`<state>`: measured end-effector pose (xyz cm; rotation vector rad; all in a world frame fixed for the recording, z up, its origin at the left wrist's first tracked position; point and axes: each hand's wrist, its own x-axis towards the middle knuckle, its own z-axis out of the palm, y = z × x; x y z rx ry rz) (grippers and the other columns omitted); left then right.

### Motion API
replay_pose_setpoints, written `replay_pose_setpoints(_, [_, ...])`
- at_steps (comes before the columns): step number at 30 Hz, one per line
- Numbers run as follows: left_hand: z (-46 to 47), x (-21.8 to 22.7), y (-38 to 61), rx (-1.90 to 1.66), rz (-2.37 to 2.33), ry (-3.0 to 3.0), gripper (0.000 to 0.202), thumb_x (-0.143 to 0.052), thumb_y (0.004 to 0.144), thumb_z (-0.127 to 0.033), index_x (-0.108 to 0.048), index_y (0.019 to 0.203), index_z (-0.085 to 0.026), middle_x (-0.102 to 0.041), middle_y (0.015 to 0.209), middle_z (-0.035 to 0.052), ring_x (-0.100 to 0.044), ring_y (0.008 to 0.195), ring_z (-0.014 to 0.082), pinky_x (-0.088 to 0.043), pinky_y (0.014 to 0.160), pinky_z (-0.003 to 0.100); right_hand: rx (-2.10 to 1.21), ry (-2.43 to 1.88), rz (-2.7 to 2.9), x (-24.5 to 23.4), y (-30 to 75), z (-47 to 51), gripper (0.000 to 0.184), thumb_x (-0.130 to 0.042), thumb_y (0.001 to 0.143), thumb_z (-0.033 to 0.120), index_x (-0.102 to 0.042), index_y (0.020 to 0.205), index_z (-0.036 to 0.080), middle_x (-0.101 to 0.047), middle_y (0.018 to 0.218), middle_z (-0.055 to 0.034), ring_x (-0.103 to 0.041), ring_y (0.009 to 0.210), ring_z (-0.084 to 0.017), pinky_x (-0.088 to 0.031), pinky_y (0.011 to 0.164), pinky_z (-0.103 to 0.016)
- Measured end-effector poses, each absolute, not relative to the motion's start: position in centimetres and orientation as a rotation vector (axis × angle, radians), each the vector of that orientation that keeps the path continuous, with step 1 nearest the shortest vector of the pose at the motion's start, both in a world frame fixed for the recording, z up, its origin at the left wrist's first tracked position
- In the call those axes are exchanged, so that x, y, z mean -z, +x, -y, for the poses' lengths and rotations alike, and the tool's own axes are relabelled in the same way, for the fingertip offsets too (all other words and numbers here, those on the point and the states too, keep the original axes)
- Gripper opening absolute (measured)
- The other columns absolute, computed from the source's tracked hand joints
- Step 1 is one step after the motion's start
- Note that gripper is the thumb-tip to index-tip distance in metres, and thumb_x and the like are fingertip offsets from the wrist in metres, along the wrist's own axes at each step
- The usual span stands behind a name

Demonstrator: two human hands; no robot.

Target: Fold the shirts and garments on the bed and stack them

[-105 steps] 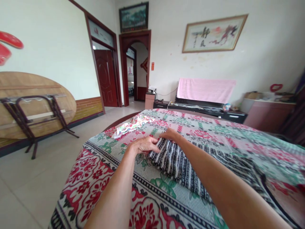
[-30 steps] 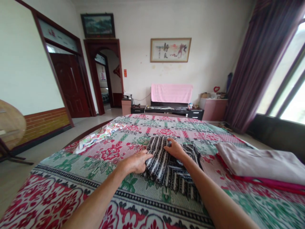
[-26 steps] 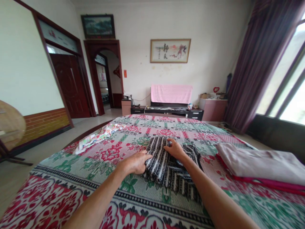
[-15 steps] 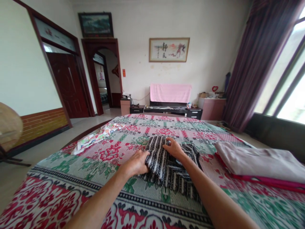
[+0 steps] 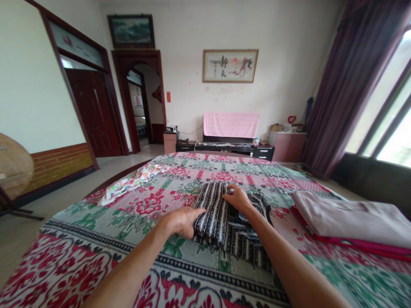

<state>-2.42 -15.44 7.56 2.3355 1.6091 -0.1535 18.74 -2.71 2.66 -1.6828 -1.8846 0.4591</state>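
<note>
A black-and-white striped knit garment (image 5: 212, 214) lies partly folded on the flowered cloth (image 5: 128, 231) in front of me. My left hand (image 5: 184, 220) grips its left edge, thumb on top and the other fingers out of sight beneath the fabric. At the upper right of the folded part, my right hand (image 5: 239, 199) pinches the knit between thumb and fingers. More of the garment spreads to the right, partly covered by my right forearm.
To the right sits a folded stack with a light grey garment (image 5: 349, 218) over red and pink cloth. A white patterned cloth (image 5: 135, 182) lies crumpled at the left edge. Beyond are a TV under a pink cover (image 5: 231, 125) and a low cabinet (image 5: 263, 152).
The folded left part of the garment lies flatter and straighter. My left hand has shifted slightly left and its thumb now rests on top; my right hand keeps its pinch.
</note>
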Motion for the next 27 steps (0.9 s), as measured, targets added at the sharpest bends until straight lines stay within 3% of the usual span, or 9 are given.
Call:
replay_pose_setpoints(2, [15.4, -8.4, -3.6, 0.126, -1.500, 2.269, 0.077, -0.069, 0.058, -0.026, -0.048, 0.131, -0.027, -0.067, 0.099, 0.0036, -0.061, 0.082, 0.0198, -0.046, 0.068, 0.026, -0.354, -1.702, 1.918, -2.8, 18.8, 2.8, 0.045, -0.061, 0.070, 0.033, -0.059, 0.112, 0.017, -0.066, 0.086, -0.0039, -0.061, 0.079, -0.018, -0.045, 0.072, -0.026])
replay_pose_setpoints(5, [15.1, -9.5, -5.4, -0.003, -1.414, 2.174, 0.042, -0.063, 0.070, -0.042, -0.067, 0.107, -0.023, -0.068, 0.083, 0.0001, -0.059, 0.072, 0.0133, -0.043, 0.064, 0.021, -0.151, -1.610, 1.915, -3.0, 18.6, 3.0, 0.041, -0.059, 0.072, 0.030, -0.060, 0.110, 0.016, -0.062, 0.103, -0.0089, -0.060, 0.090, -0.020, -0.044, 0.082, -0.028])
replay_pose_setpoints(8, [14.6, -9.3, -5.5, -0.246, -1.585, 2.236, 0.031, -0.051, 0.080, -0.042, -0.071, 0.090, -0.020, -0.069, 0.081, 0.0018, -0.060, 0.075, 0.0132, -0.044, 0.070, 0.022, -0.016, -1.414, 1.922, -3.2, 17.9, 3.4, 0.036, -0.053, 0.075, 0.021, -0.060, 0.111, 0.016, -0.059, 0.110, -0.0105, -0.056, 0.100, -0.021, -0.041, 0.091, -0.030])
replay_pose_setpoints(11, [13.9, -7.5, -3.9, -0.551, -1.698, 2.377, 0.036, -0.048, 0.083, -0.039, -0.066, 0.109, -0.021, -0.065, 0.111, 0.0059, -0.059, 0.099, 0.0178, -0.043, 0.088, 0.029, 0.001, -1.219, 2.008, -3.2, 17.2, 3.8, 0.034, -0.047, 0.079, 0.017, -0.059, 0.111, 0.017, -0.058, 0.115, -0.0097, -0.054, 0.107, -0.020, -0.039, 0.097, -0.031])
replay_pose_setpoints(13, [13.5, -5.9, -2.7, -0.627, -1.645, 2.458, 0.045, -0.046, 0.086, -0.039, -0.056, 0.125, -0.020, -0.049, 0.136, 0.0080, -0.048, 0.121, 0.0201, -0.036, 0.102, 0.031, -0.019, -1.189, 2.081, -2.9, 16.9, 4.0, 0.034, -0.045, 0.081, 0.018, -0.058, 0.112, 0.017, -0.056, 0.122, -0.0098, -0.050, 0.113, -0.020, -0.037, 0.099, -0.033])
replay_pose_setpoints(15, [13.2, -4.2, -1.8, -0.555, -1.589, 2.482, 0.052, -0.043, 0.088, -0.042, -0.046, 0.134, -0.019, -0.032, 0.148, 0.0092, -0.034, 0.133, 0.0214, -0.028, 0.109, 0.033, -0.057, -1.262, 2.148, -2.3, 17.0, 4.0, 0.034, -0.044, 0.084, 0.022, -0.057, 0.115, 0.017, -0.052, 0.129, -0.0104, -0.045, 0.120, -0.023, -0.037, 0.100, -0.037])
replay_pose_setpoints(21, [13.5, -1.3, -0.7, -0.222, -1.647, 2.405, 0.068, -0.030, 0.087, -0.060, -0.028, 0.145, -0.023, -0.011, 0.155, 0.0076, -0.004, 0.141, 0.0308, -0.014, 0.113, 0.049, -0.221, -1.469, 2.286, -1.0, 17.6, 3.6, 0.039, -0.034, 0.091, 0.033, -0.050, 0.125, 0.021, -0.042, 0.141, -0.0087, -0.035, 0.129, -0.026, -0.034, 0.099, -0.053])
replay_pose_setpoints(27, [14.0, -1.3, -0.5, -0.217, -1.653, 2.425, 0.070, -0.027, 0.087, -0.062, -0.025, 0.146, -0.023, -0.009, 0.155, 0.0067, -0.001, 0.141, 0.0308, -0.011, 0.114, 0.050, -0.267, -1.469, 2.315, -0.9, 17.7, 3.4, 0.040, -0.032, 0.091, 0.034, -0.049, 0.126, 0.023, -0.043, 0.140, -0.0072, -0.038, 0.127, -0.024, -0.033, 0.100, -0.050])
